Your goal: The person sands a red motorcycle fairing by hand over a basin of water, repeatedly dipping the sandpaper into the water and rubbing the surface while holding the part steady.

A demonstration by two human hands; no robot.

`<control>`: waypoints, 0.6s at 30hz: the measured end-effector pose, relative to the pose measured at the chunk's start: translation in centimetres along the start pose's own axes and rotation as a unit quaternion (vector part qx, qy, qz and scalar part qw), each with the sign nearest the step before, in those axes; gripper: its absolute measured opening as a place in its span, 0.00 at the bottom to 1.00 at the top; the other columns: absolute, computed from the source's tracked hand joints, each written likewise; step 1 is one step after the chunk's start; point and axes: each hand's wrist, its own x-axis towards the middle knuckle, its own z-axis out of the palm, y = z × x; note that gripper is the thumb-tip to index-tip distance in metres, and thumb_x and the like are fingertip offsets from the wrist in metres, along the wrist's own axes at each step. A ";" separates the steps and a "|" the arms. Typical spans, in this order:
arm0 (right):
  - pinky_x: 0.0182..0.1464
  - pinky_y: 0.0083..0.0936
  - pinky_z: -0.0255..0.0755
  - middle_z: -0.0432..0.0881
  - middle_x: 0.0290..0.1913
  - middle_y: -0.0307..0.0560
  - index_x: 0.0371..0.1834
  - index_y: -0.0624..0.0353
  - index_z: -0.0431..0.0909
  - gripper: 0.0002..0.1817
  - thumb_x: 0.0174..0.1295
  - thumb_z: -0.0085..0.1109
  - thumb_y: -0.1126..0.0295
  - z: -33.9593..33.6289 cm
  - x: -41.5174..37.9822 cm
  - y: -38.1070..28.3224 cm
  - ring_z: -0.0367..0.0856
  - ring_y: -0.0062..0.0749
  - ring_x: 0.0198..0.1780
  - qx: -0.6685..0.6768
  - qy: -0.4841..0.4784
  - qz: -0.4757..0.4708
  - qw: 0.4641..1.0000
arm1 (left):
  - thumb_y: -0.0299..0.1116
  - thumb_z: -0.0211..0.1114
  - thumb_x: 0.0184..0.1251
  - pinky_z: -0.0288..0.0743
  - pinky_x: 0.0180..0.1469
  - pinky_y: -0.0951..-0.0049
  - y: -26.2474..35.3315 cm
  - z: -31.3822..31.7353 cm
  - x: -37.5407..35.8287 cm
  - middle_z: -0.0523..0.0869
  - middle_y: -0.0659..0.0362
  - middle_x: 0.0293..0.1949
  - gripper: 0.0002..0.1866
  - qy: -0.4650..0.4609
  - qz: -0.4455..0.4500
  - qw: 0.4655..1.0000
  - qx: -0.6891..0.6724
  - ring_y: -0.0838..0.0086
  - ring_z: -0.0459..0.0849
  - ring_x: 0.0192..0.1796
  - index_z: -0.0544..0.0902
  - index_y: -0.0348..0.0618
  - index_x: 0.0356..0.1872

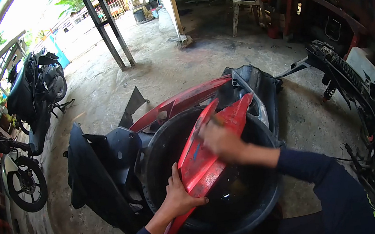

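Two hands at one red panel (202, 169), slanted over blk tub (147, 184). L hand (176, 196) grips its lower part, fingers along the edge, thumb across the face. R hand (224, 143) blurred, at the upper part; can't tell if its fingers hold anything. 2nd red pc (180, 100) behind tub, blk fairing (88, 172) L of it, motorbike (28, 93) far L.
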 end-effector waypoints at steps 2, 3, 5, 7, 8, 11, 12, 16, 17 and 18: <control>0.71 0.46 0.74 0.84 0.59 0.62 0.54 0.71 0.82 0.17 0.66 0.59 0.71 1.4 -3.1 -5.1 0.82 0.55 0.64 0.037 0.119 -0.097 0.987 | 0.52 0.89 0.37 0.58 0.79 0.46 -0.1 0.0 0.1 0.61 0.27 0.73 0.83 -0.001 -0.002 1.000 0.006 0.33 0.64 0.76 0.31 0.32 0.82; 0.71 0.46 0.74 0.84 0.59 0.62 0.54 0.71 0.82 0.17 0.66 0.59 0.71 1.5 -2.6 -4.0 0.82 0.55 0.64 0.037 0.121 -0.094 0.987 | 0.52 0.88 0.37 0.58 0.79 0.46 -0.2 -0.1 0.2 0.61 0.27 0.73 0.83 0.004 0.001 1.000 0.003 0.33 0.63 0.76 0.31 0.31 0.82; 0.71 0.45 0.74 0.84 0.60 0.61 0.56 0.70 0.82 0.18 0.67 0.57 0.71 1.3 -1.3 1.0 0.81 0.56 0.65 0.039 0.039 -0.021 0.998 | 0.53 0.88 0.38 0.58 0.80 0.46 -0.1 0.3 -0.2 0.61 0.27 0.73 0.83 0.005 0.000 1.000 -0.004 0.33 0.63 0.76 0.31 0.31 0.82; 0.56 0.51 0.80 0.84 0.47 0.60 0.44 0.65 0.84 0.12 0.65 0.57 0.68 4.8 0.4 7.3 0.85 0.51 0.51 -0.019 0.212 0.016 0.977 | 0.52 0.90 0.36 0.59 0.81 0.53 0.7 0.0 -0.3 0.62 0.28 0.74 0.83 0.004 -0.017 1.000 0.006 0.38 0.64 0.78 0.34 0.31 0.83; 0.65 0.51 0.75 0.84 0.49 0.60 0.46 0.66 0.84 0.14 0.64 0.57 0.67 3.8 0.0 5.5 0.84 0.52 0.54 -0.022 0.127 0.005 0.992 | 0.52 0.90 0.36 0.59 0.81 0.53 0.6 0.1 -0.2 0.62 0.28 0.74 0.83 0.004 -0.015 1.000 0.006 0.38 0.64 0.78 0.34 0.31 0.83; 0.86 0.52 0.48 0.85 0.55 0.58 0.50 0.67 0.83 0.17 0.65 0.57 0.67 2.4 -2.1 -4.1 0.83 0.53 0.59 0.048 0.157 -0.119 0.979 | 0.52 0.88 0.38 0.58 0.79 0.46 -0.3 0.3 0.1 0.61 0.27 0.73 0.83 0.001 -0.005 1.000 0.009 0.33 0.63 0.76 0.31 0.31 0.82; 0.83 0.51 0.55 0.85 0.54 0.57 0.49 0.66 0.83 0.16 0.65 0.57 0.67 1.8 -1.8 -3.4 0.84 0.52 0.58 0.049 0.144 -0.126 0.980 | 0.52 0.88 0.38 0.59 0.79 0.46 -0.6 0.3 0.2 0.61 0.27 0.73 0.82 0.010 0.006 1.000 0.004 0.33 0.63 0.76 0.31 0.31 0.82; 0.64 0.46 0.76 0.85 0.49 0.57 0.40 0.66 0.83 0.11 0.64 0.57 0.69 2.4 0.2 5.6 0.84 0.53 0.56 -0.038 0.033 0.006 0.999 | 0.52 0.88 0.39 0.59 0.79 0.46 0.4 -0.1 -0.2 0.61 0.27 0.73 0.82 -0.004 -0.008 1.000 -0.013 0.33 0.64 0.76 0.31 0.32 0.82; 0.68 0.47 0.74 0.85 0.50 0.59 0.40 0.67 0.83 0.11 0.64 0.57 0.69 3.9 0.4 7.1 0.84 0.54 0.56 -0.073 0.068 -0.001 0.995 | 0.52 0.88 0.39 0.59 0.79 0.46 0.3 0.0 -0.2 0.61 0.27 0.73 0.82 -0.004 -0.006 1.000 -0.013 0.33 0.64 0.76 0.31 0.32 0.82; 0.72 0.46 0.72 0.84 0.55 0.60 0.46 0.69 0.83 0.12 0.66 0.58 0.71 2.8 -0.1 4.3 0.83 0.55 0.60 -0.046 0.078 -0.037 0.995 | 0.51 0.88 0.39 0.60 0.79 0.46 0.1 0.2 0.0 0.61 0.27 0.73 0.82 0.001 0.002 1.000 -0.002 0.33 0.64 0.76 0.31 0.32 0.82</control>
